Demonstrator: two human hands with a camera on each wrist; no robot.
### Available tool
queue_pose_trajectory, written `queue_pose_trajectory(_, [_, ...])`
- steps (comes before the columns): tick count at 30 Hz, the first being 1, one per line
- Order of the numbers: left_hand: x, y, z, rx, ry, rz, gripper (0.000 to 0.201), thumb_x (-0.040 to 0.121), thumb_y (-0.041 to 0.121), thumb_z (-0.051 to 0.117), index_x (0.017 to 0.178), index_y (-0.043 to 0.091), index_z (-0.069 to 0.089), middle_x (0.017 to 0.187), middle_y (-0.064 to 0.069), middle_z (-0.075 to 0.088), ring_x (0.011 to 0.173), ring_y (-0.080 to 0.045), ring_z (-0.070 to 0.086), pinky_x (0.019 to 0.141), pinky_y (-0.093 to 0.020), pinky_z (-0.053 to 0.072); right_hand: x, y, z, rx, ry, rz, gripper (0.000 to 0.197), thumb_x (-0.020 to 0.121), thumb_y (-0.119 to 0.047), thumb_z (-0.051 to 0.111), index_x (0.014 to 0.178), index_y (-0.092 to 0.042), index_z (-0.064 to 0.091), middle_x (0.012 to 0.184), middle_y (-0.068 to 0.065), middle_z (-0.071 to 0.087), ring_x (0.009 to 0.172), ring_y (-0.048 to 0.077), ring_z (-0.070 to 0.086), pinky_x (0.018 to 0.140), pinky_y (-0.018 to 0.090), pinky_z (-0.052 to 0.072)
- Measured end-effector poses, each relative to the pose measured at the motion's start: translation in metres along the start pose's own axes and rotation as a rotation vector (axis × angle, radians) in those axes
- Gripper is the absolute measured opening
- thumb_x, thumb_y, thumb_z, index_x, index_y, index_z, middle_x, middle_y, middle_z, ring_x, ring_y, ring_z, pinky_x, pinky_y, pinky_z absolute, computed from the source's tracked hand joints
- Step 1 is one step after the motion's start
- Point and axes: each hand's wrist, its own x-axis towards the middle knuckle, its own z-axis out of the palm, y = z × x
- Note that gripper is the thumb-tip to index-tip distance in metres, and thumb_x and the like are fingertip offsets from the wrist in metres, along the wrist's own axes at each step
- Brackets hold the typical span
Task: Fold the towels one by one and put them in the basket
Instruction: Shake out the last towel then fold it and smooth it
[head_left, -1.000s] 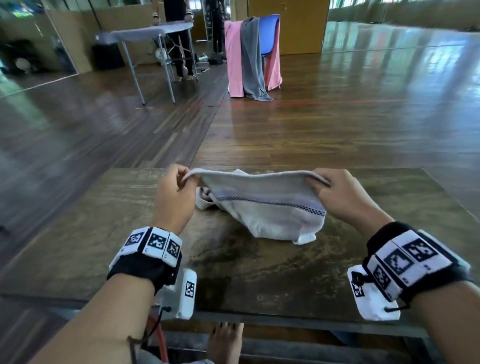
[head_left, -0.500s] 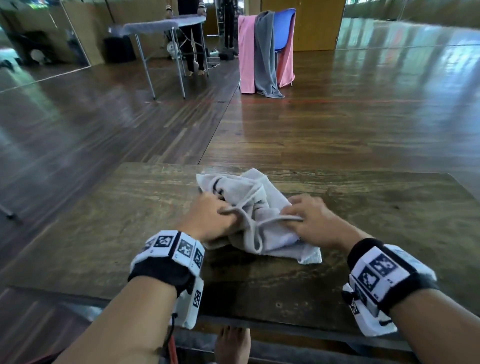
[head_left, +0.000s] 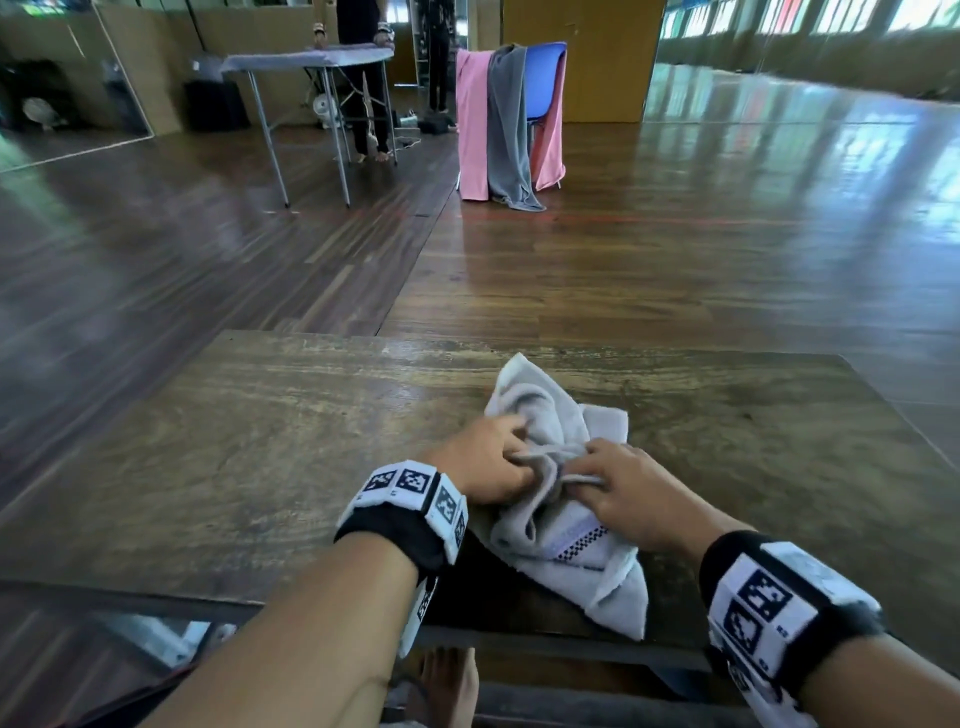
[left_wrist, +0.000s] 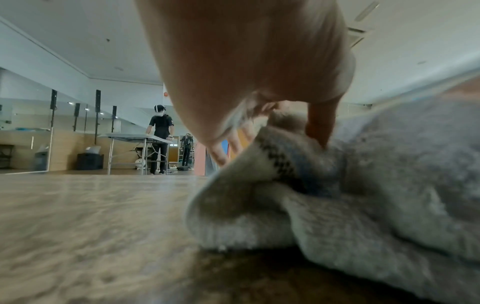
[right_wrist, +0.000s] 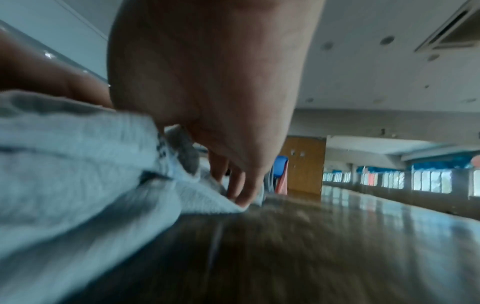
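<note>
The left hand and the right hand meet in the lower middle of the frame, each with fingers curled into a fold of the grey towel, which they pinch between them. The towel lies bunched on the wooden bench, one corner reaching toward its near edge, a checkered stripe showing under the right hand. Past the bench, in the upper middle, a blue chair carries a pink towel and a dark grey towel. No basket appears in any view.
</note>
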Motion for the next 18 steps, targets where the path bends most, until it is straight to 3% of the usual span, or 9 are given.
queue_pose_trajectory(2, [0.002,0.02,0.011,0.094,-0.109,0.006,0.03,0.086,0.033,0.056,0.079,0.006,0.068,0.102,-0.006,0.066,0.091,-0.026,0.061,0.081,-0.04,0.049,-0.013,0.003,0.003,-0.017,0.06,0.026,0.027,0.096,-0.017,0.053,0.075,-0.03,0.063,0.087,-0.009,0.05,0.084,0.011,0.049,0.079,0.032,0.042])
queue_pose_trajectory(5, [0.008,0.051,0.021,0.152,-0.134,-0.015,0.036,0.082,0.031,0.053,0.054,0.008,0.055,0.065,-0.01,0.061,0.06,-0.023,0.052,0.065,-0.037,0.042,-0.034,0.019,-0.014,0.113,0.013,0.078,0.021,0.088,-0.007,0.058,0.068,-0.012,0.061,0.076,0.003,0.064,0.076,0.014,0.057,0.074,0.044,0.049])
queue_pose_trajectory(8, [0.015,0.078,0.014,0.037,-0.171,0.037,0.041,0.085,0.027,0.056,0.048,0.01,0.054,0.062,-0.015,0.055,0.055,-0.022,0.032,0.052,-0.027,0.039,-0.045,0.028,-0.058,0.125,-0.122,0.063,0.016,0.085,-0.005,0.062,0.07,-0.007,0.064,0.066,0.007,0.06,0.065,0.009,0.051,0.064,0.041,0.046])
queue_pose_trajectory(9, [0.021,0.085,0.007,-0.004,-0.135,0.059,0.04,0.086,0.029,0.055,0.052,0.008,0.057,0.061,-0.018,0.055,0.056,-0.017,0.03,0.052,-0.029,0.037,-0.041,0.031,-0.075,0.097,-0.085,0.045,0.016,0.087,-0.007,0.065,0.071,-0.007,0.065,0.067,0.008,0.062,0.066,0.01,0.052,0.065,0.041,0.047])
queue_pose_trajectory(12, [0.054,0.105,-0.028,-0.078,0.144,0.035,0.043,0.092,0.026,0.06,0.061,-0.004,0.058,0.058,-0.016,0.05,0.055,-0.022,0.038,0.053,-0.035,0.034,-0.012,0.034,-0.131,0.034,0.194,-0.048,0.012,0.088,0.0,0.066,0.082,-0.006,0.074,0.085,0.007,0.072,0.083,0.018,0.065,0.079,0.044,0.051])
queue_pose_trajectory(14, [0.078,0.118,-0.057,-0.007,0.325,0.013,0.04,0.09,0.026,0.057,0.062,-0.002,0.061,0.063,-0.019,0.06,0.06,-0.027,0.049,0.058,-0.039,0.04,0.01,0.037,-0.167,-0.015,0.353,-0.075,0.019,0.088,0.005,0.061,0.098,0.001,0.076,0.112,0.012,0.073,0.106,0.026,0.066,0.093,0.038,0.051])
queue_pose_trajectory(16, [0.096,0.124,-0.087,0.033,0.501,-0.024,0.039,0.091,0.025,0.054,0.058,0.004,0.057,0.065,-0.017,0.06,0.069,-0.031,0.056,0.061,-0.035,0.037,0.024,0.045,-0.201,-0.073,0.454,-0.084,0.023,0.09,0.006,0.056,0.101,0.003,0.076,0.128,0.015,0.066,0.119,0.03,0.06,0.1,0.032,0.044])
queue_pose_trajectory(17, [0.102,0.123,-0.103,0.05,0.572,-0.042,0.037,0.094,0.023,0.054,0.062,0.005,0.062,0.069,-0.017,0.063,0.075,-0.034,0.059,0.064,-0.031,0.036,0.027,0.05,-0.215,-0.089,0.498,-0.068,0.026,0.092,0.005,0.055,0.095,-0.004,0.078,0.124,0.014,0.066,0.118,0.031,0.059,0.1,0.034,0.043])
queue_pose_trajectory(18, [0.106,0.12,-0.117,0.07,0.628,-0.068,0.033,0.097,0.023,0.053,0.073,0.004,0.068,0.08,-0.019,0.067,0.085,-0.037,0.062,0.068,-0.029,0.036,0.027,0.057,-0.228,-0.094,0.549,-0.034,0.036,0.093,0.004,0.053,0.081,-0.02,0.077,0.106,0.011,0.068,0.106,0.033,0.062,0.092,0.039,0.046])
